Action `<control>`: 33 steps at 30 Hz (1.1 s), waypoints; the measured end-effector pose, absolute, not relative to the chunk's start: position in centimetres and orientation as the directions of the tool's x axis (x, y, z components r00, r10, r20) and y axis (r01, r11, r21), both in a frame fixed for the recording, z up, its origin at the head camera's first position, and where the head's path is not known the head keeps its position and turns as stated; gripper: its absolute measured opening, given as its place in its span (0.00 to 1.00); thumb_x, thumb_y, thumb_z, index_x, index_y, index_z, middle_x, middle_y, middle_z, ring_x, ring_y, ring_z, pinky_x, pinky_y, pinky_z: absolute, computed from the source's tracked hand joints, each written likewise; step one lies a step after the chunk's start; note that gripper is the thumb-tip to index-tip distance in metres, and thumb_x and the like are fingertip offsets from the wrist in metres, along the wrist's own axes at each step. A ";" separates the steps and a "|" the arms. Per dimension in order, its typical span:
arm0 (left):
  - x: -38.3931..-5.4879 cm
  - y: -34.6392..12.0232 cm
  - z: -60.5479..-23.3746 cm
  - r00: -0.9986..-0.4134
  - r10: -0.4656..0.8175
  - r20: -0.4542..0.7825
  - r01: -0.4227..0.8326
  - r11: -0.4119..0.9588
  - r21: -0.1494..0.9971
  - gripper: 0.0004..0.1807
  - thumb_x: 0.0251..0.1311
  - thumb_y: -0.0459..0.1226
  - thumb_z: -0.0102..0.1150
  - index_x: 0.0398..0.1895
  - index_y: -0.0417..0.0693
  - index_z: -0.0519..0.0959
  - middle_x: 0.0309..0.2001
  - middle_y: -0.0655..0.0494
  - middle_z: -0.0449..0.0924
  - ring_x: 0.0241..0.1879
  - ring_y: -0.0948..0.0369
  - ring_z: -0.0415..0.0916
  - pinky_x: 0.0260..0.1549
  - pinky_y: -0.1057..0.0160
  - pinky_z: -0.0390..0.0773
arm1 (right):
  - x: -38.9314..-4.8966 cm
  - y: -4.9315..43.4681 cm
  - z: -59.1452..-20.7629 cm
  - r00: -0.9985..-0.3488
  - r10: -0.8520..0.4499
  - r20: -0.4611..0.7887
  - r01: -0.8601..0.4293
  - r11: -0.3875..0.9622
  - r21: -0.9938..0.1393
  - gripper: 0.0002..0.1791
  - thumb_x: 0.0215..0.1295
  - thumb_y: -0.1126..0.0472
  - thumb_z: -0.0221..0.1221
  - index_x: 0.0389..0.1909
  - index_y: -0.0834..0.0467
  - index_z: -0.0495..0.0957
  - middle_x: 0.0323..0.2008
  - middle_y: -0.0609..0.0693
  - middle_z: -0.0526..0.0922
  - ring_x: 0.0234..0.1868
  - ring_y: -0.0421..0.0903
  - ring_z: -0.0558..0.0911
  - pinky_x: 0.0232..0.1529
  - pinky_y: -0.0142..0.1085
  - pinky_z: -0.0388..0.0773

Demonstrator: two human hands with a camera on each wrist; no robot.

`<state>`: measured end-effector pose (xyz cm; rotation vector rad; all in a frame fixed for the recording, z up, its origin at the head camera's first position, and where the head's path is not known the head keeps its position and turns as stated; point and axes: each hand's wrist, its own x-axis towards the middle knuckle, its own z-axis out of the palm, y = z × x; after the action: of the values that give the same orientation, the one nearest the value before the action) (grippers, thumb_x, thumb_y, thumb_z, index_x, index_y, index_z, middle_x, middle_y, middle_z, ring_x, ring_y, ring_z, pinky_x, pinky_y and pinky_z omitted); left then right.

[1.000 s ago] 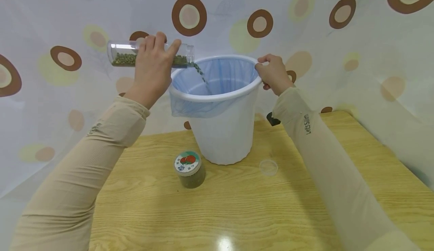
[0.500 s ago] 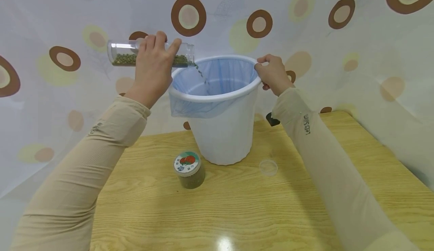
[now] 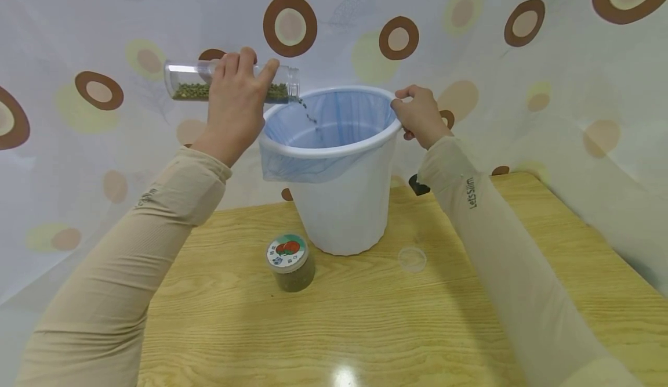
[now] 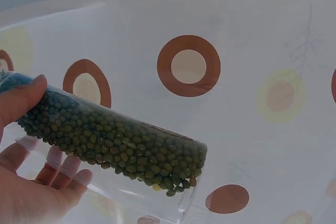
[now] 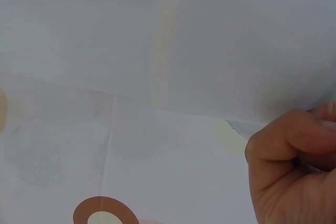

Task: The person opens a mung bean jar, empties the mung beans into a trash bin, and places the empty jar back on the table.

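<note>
My left hand (image 3: pixel 236 105) grips a clear plastic bottle (image 3: pixel 182 72) lying almost level, its open mouth over the left rim of a white bin (image 3: pixel 344 213). Green mung beans (image 4: pixel 126 140) fill the lower side of the bottle, and a thin stream of them falls from the mouth into the bin. A thin blue bag (image 3: pixel 302 169) lines the bin and folds over its rim. On the rim's right side, my right hand (image 3: pixel 421 114) pinches the edge with thumb and fingers. The bin's bottom is hidden from view.
A round jar (image 3: pixel 293 277) with a tomato picture on its lid stands on the wooden table (image 3: pixel 334 323), front left of the bin. To the bin's right lies a clear round cap (image 3: pixel 412 259). A black object (image 3: pixel 418 185) sits partly behind the right sleeve. A patterned sheet hangs behind.
The stream of beans has grown thinner, and slightly fewer beans are in the bottle. Both hands have stayed nearly in place.
</note>
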<state>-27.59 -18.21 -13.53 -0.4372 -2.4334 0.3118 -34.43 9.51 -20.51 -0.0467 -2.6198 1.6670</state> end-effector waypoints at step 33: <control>-27.6 -18.2 -13.1 -0.734 0.389 0.557 0.232 0.914 -0.332 0.33 0.51 0.21 0.52 0.64 0.45 0.65 0.55 0.35 0.61 0.58 0.40 0.59 0.63 0.47 0.56 | -34.4 9.6 -20.3 -0.999 0.046 0.010 0.010 0.429 -0.903 0.25 0.72 0.53 0.45 0.68 0.55 0.62 0.49 0.56 0.71 0.23 0.42 0.70 0.23 0.29 0.73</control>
<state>-27.56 -18.21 -13.11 -0.4407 -2.4218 0.3175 -34.41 9.65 -20.33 -0.0514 -2.6277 1.6597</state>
